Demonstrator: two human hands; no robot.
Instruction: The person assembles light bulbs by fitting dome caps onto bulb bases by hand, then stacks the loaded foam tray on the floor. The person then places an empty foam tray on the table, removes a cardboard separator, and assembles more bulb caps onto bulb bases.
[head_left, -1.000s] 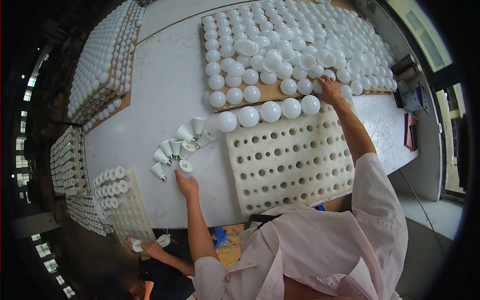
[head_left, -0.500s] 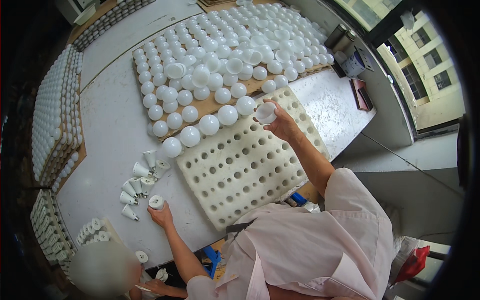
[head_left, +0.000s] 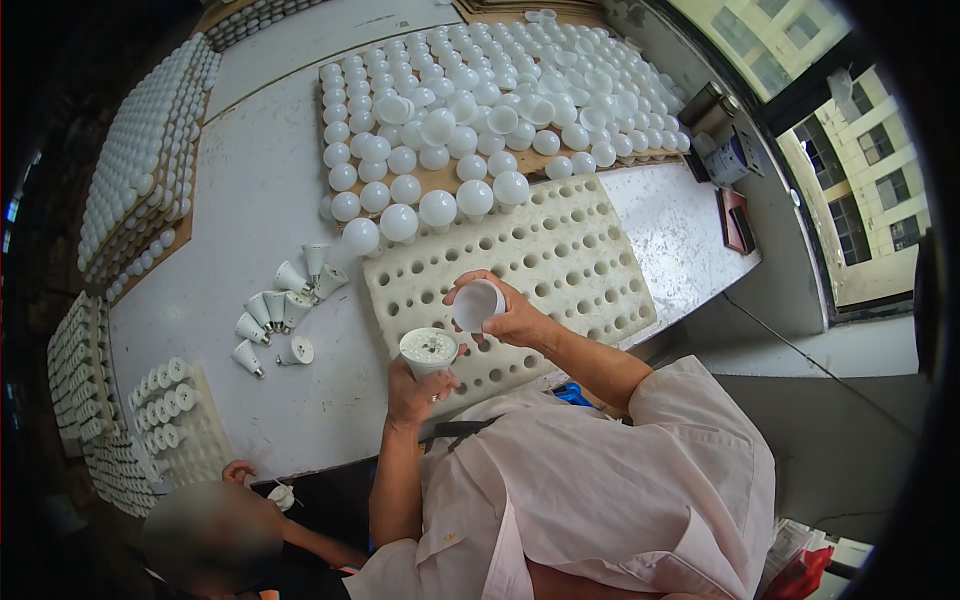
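Note:
My left hand (head_left: 408, 396) is closed round a white LED bulb base (head_left: 430, 362), held upright with its flat round board facing up. Just beside it, my right hand (head_left: 520, 318) grips a white bulb cover (head_left: 465, 312) whose hollow side is turned toward the base. Cover and base are close but apart. Both hands are over the near part of a cream foam board (head_left: 540, 352) full of round holes. Several round white bulbs (head_left: 437, 208) stand in a row along its far edge. Left of the board, a cluster of loose bulb bases (head_left: 275, 305) lies on the table.
Behind the foam board, a wooden board (head_left: 440, 178) carries many white covers (head_left: 400, 160). Stacked trays of covers (head_left: 140, 170) stand at far left, above racks of bulb bases (head_left: 165, 405). A co-worker's hand (head_left: 238, 471) is at lower left. Dark flasks (head_left: 705, 105) stand near the window.
My left hand has lifted a bulb base from the table and moved right. My right hand has brought the cover nearer, down and left. The view has shifted slightly.

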